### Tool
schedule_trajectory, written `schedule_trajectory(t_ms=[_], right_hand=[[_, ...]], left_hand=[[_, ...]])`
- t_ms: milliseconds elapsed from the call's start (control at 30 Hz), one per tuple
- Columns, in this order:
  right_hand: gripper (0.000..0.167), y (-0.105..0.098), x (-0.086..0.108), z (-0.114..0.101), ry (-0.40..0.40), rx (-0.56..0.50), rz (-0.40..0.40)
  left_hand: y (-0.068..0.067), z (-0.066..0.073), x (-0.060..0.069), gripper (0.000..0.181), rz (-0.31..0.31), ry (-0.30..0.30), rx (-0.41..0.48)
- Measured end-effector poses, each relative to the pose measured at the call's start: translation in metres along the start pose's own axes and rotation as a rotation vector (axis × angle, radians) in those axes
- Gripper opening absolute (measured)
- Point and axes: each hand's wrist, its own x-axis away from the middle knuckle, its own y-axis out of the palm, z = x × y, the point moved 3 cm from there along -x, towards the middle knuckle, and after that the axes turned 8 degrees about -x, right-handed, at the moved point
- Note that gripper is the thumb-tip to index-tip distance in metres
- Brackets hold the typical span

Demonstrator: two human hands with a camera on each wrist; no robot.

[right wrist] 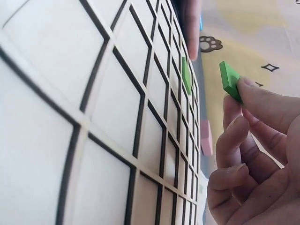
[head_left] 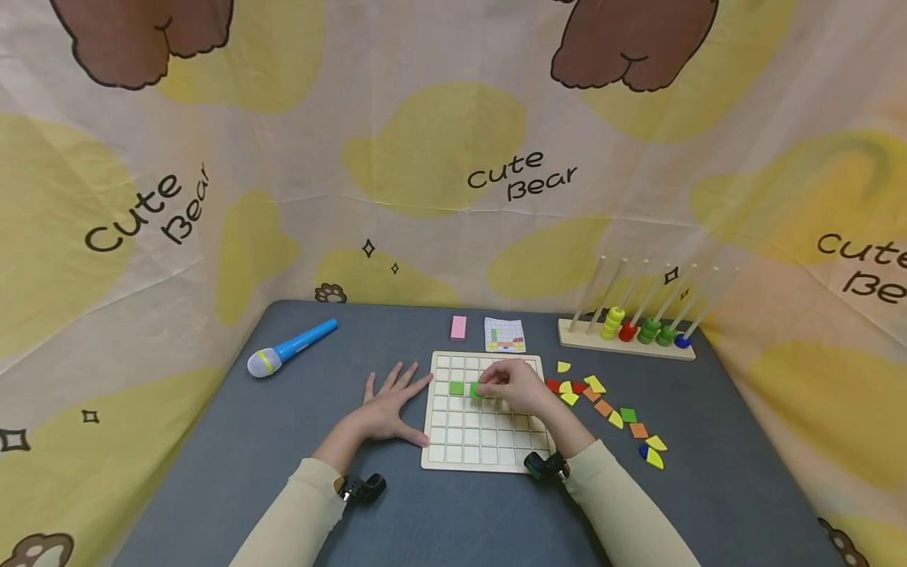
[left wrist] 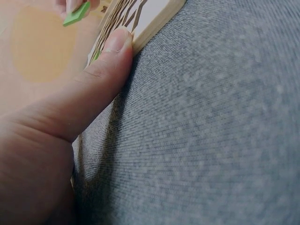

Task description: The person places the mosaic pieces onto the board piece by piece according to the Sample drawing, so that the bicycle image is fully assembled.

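Observation:
A wooden grid board (head_left: 482, 465) with white square cells lies on the table. Between thumb and fingers my right hand (head_left: 516, 384) pinches a green square tile (right wrist: 229, 80), held just above the board. Another green square tile (head_left: 457, 388) sits in a cell to its left. My left hand (head_left: 386, 409) spreads its straight fingers beside the board, the thumb (left wrist: 117, 47) touching the board's left edge. Part of the board lies hidden under my right hand and forearm.
Loose yellow, orange, red, green and blue pieces (head_left: 639, 431) are scattered right of the board. Behind stand a pink block (head_left: 458, 327), a printed pattern card (head_left: 505, 346) and a peg abacus (head_left: 623, 344) with coloured beads. A blue toy microphone (head_left: 301, 343) lies at the back left.

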Motion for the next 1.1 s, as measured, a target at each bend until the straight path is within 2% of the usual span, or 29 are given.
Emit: schedule_trajectory(t_ms=[167, 600, 1100], right_hand=[[0.011, 0.011, -0.002, -0.002, -0.012, 0.002, -0.024], [0.009, 0.032, -0.009, -0.003, 0.02, -0.011, -0.059], [0.006, 0.042, -0.014, -0.006, -0.018, 0.111, -0.071]], left_hand=[[0.0, 0.001, 0.001, 0.12, -0.007, -0.009, 0.002], [0.001, -0.002, -0.001, 0.12, -0.003, -0.011, -0.007], [0.001, -0.002, -0.002, 0.121, -0.004, -0.01, -0.022]])
